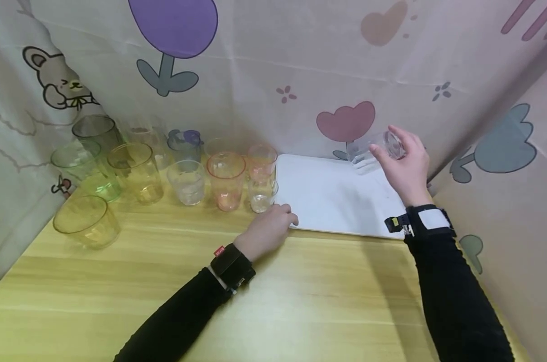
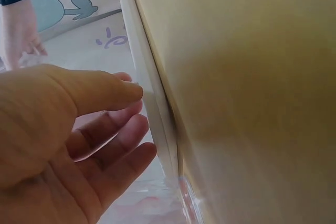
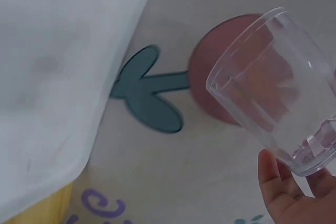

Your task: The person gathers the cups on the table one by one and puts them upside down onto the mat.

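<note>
My right hand (image 1: 402, 161) grips a clear tumbler (image 1: 373, 151) by its base, tipped on its side in the air over the far right part of a white board (image 1: 332, 196). In the right wrist view the tumbler (image 3: 278, 98) points its mouth up and left, my fingertips (image 3: 278, 192) under its base, and the white board (image 3: 58, 61) lies at the left. My left hand (image 1: 278, 218) rests on the wooden table at the board's near left corner, fingers relaxed and holding nothing. In the left wrist view that hand (image 2: 105, 124) lies beside the board's edge (image 2: 152, 108).
Several tinted and clear glasses stand upright left of the board: a yellow one (image 1: 87, 221), a green one (image 1: 81, 166), a pink one (image 1: 225, 178), a small clear one (image 1: 262, 193) just beyond my left hand. Patterned cloth (image 1: 273, 75) walls in the table's back and sides.
</note>
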The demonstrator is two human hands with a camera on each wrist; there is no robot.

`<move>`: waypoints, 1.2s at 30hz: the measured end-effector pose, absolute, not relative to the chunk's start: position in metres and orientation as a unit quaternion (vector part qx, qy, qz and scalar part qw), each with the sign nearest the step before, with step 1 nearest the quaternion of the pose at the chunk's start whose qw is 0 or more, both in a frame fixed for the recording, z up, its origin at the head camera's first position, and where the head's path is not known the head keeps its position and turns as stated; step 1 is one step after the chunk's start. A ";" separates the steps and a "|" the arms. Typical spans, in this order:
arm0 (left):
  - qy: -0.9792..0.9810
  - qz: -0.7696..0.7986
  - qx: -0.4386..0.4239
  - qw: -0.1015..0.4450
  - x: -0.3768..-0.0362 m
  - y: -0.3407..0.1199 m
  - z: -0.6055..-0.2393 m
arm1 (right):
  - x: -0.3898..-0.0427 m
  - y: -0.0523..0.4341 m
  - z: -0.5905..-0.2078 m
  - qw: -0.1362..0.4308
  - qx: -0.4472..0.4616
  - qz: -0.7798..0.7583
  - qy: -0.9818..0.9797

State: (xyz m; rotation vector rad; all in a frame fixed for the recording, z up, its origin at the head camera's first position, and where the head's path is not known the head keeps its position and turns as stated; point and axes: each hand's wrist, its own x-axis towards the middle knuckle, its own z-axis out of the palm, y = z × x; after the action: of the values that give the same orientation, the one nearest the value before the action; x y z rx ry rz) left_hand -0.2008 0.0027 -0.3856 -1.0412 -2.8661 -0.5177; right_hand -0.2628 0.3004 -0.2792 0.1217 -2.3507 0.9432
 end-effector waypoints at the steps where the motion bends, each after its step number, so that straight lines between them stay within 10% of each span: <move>1: -0.927 -0.166 -0.335 0.023 -0.201 0.003 -0.386 | -0.266 0.305 -0.279 0.283 0.042 0.349 -0.892; 18: -0.941 -0.128 -0.313 0.013 -0.203 0.008 -0.388 | -0.334 0.375 -0.316 0.130 0.004 0.235 -0.963; 36: -0.944 -0.123 -0.307 0.002 -0.205 0.009 -0.382 | -0.367 0.392 -0.354 0.133 0.013 0.189 -0.973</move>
State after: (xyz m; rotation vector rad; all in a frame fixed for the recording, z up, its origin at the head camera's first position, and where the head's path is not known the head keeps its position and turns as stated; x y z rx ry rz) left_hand -0.2045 0.0085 -0.3820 -0.9631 -2.9605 -0.3847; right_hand -0.3668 0.3924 -0.3540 0.0386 -2.8221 0.5495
